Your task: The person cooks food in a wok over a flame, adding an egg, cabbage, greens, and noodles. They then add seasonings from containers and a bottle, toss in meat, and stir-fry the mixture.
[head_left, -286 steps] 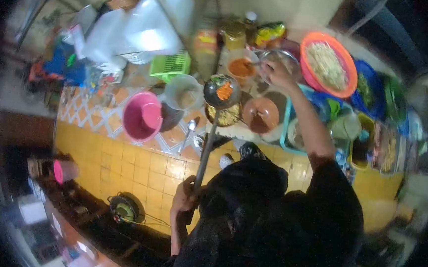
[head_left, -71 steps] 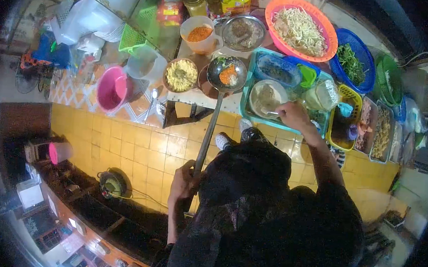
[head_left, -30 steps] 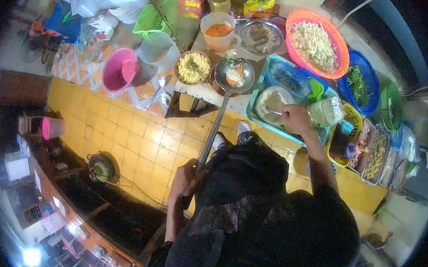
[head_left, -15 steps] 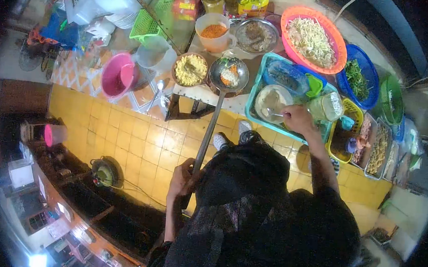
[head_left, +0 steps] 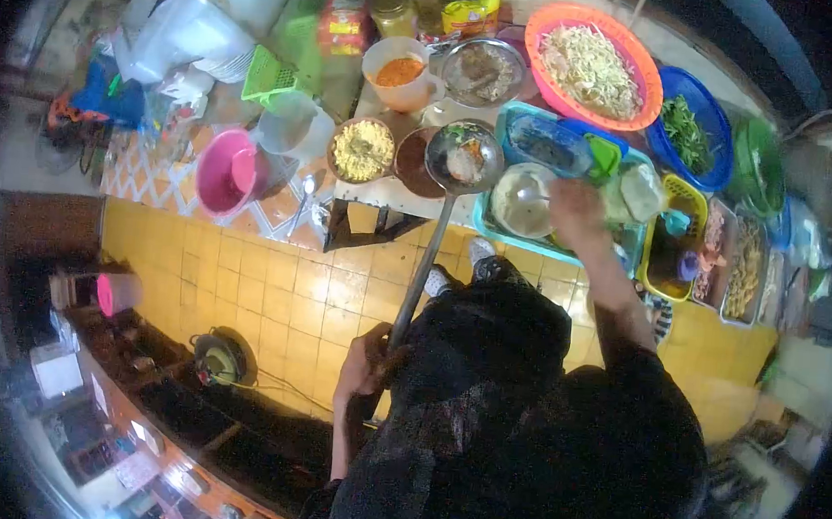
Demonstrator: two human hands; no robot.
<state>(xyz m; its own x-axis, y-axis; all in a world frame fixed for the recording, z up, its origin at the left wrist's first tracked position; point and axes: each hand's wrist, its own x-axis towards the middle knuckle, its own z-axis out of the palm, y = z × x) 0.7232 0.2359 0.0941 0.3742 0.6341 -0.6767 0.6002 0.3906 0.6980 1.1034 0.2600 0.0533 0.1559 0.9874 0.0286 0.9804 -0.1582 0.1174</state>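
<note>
My left hand is wrapped round the long handle of a ladle. The ladle's bowl, over the worktop, holds white, orange and green ingredients. My right hand, blurred, is closed on a spoon over a round container of pale contents. That container sits in a turquoise basket, beside a jar and a green lid. A bowl of yellow crumbly food and a brown-filled bowl stand left of the ladle's bowl.
Behind are an orange jug, a metal plate and an orange basin of shredded vegetables. A blue basket of greens and a yellow basket are at the right. A pink tub stands at the left.
The ladle's bowl has moved right, towards the turquoise basket, uncovering the brown-filled bowl. My right hand has shifted slightly up over the container. The whole view has shifted a little.
</note>
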